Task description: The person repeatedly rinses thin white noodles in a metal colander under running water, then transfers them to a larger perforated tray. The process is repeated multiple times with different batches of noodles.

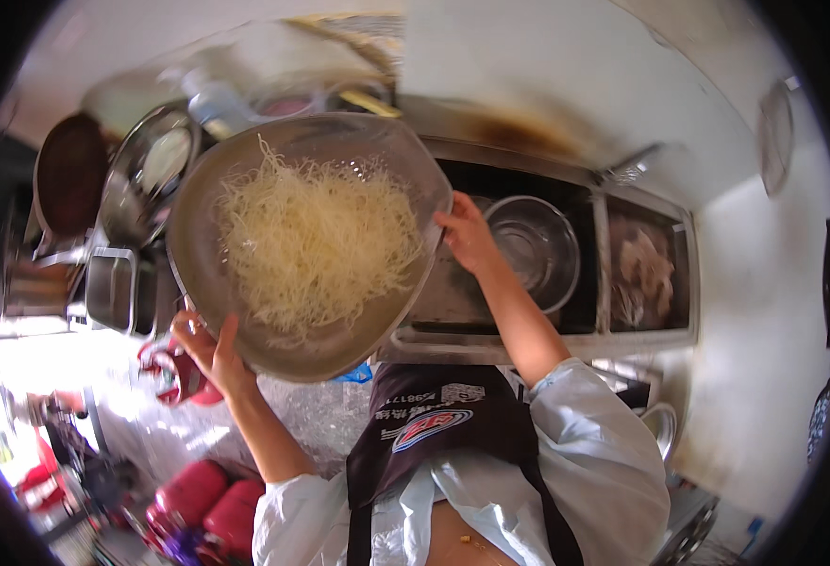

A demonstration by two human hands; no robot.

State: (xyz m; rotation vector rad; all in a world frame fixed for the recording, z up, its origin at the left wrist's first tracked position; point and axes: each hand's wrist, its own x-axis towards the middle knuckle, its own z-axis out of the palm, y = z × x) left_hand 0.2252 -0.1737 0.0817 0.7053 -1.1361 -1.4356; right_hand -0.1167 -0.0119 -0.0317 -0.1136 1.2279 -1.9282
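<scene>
A wide, shallow metal basin is held up in front of me, over the counter and the left part of the sink. A loose heap of thin, pale yellow shreds or fine noodles fills its middle, with bare metal around it. My left hand grips the near left rim, thumb on top and the other fingers at the outer edge. At the right rim, my right hand holds on, with some fingers hidden beneath. Just beyond that hand, a round stainless steel bowl sits in the sink.
Pale food lies in the right sink compartment. A faucet juts from behind. Crowded at left are a dark round pan, a steel bowl and a rectangular steel container. Red gas cylinders stand on the floor.
</scene>
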